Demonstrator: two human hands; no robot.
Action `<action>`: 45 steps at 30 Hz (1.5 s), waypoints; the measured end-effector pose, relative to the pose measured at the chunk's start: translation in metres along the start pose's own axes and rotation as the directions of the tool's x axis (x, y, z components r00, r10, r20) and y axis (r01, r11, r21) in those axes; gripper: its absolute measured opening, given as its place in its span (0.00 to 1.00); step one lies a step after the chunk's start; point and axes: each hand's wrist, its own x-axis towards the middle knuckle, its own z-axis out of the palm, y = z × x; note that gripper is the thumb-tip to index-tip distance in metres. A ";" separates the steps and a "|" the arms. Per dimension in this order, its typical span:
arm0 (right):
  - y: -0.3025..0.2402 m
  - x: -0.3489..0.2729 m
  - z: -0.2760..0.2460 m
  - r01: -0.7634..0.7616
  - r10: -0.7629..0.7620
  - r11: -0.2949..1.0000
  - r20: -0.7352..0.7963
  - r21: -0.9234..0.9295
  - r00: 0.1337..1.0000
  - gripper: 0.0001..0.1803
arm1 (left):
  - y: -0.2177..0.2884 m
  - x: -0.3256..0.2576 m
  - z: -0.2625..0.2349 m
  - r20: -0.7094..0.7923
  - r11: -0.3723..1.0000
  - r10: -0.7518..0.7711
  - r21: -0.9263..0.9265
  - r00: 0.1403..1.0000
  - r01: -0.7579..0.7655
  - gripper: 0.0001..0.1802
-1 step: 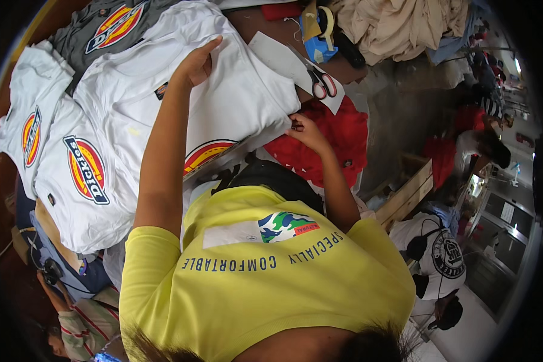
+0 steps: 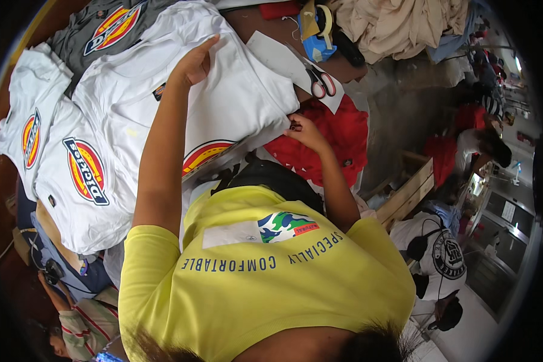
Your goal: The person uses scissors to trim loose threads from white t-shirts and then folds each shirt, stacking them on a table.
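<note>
A white T-shirt (image 2: 244,90) lies spread before me, with part of a red, yellow and black print showing at its near edge. On its upper part my left hand (image 2: 194,63) rests with the fingers stretched out. My right hand (image 2: 306,131) pinches the shirt's right edge between thumb and fingers. More white T-shirts (image 2: 51,160) with oval prints are layered to the left, and a grey printed shirt (image 2: 78,30) lies behind them. Red cloth (image 2: 338,142) sits just past my right hand. Red-and-black-handled scissors (image 2: 323,84) rest on white paper (image 2: 277,57).
A tape roll (image 2: 326,27) in a blue-and-yellow holder stands at the back, beside heaped beige cloth (image 2: 398,24). To the right is a wooden crate (image 2: 407,187). People work nearby: one in white (image 2: 440,253) at the right, one in stripes (image 2: 90,326) at the lower left.
</note>
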 end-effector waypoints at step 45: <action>-0.074 -0.037 0.010 0.178 0.001 0.829 -0.321 0.530 0.947 0.09 | 0.012 -0.095 -0.040 -0.078 0.749 0.350 -0.574 0.933 -0.329 0.47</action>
